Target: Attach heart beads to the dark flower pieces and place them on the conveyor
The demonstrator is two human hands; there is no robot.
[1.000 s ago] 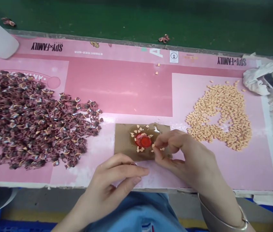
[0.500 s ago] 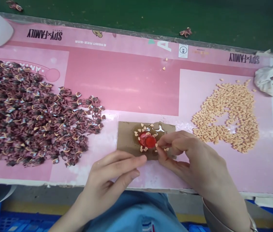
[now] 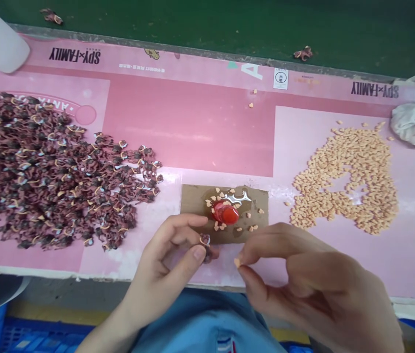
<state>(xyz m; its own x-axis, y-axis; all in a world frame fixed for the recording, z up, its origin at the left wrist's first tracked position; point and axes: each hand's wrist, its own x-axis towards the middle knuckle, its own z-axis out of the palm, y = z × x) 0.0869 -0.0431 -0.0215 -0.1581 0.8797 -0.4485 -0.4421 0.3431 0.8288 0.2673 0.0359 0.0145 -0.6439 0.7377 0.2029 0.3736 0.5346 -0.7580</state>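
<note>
My left hand curls over the front of a brown card square, its thumb and fingertips pinching a small dark-red piece with a pale loop. My right hand is just in front of the card, holding a tiny peach-coloured piece between thumb and forefinger. On the card, a red round stack of discs or caps sits in a shiny amber puddle, probably glue. Several peach pieces lie around it.
A large heap of dark-red pieces lies left of the card, and a peach heap lies right, both on a pink printed mat. Crumpled white material sits far right. Green surface lies beyond the mat.
My right hand has drawn back from the red stack toward the mat's front edge, with a peach piece in its fingertips. My left hand has turned, showing the dark-red piece.
</note>
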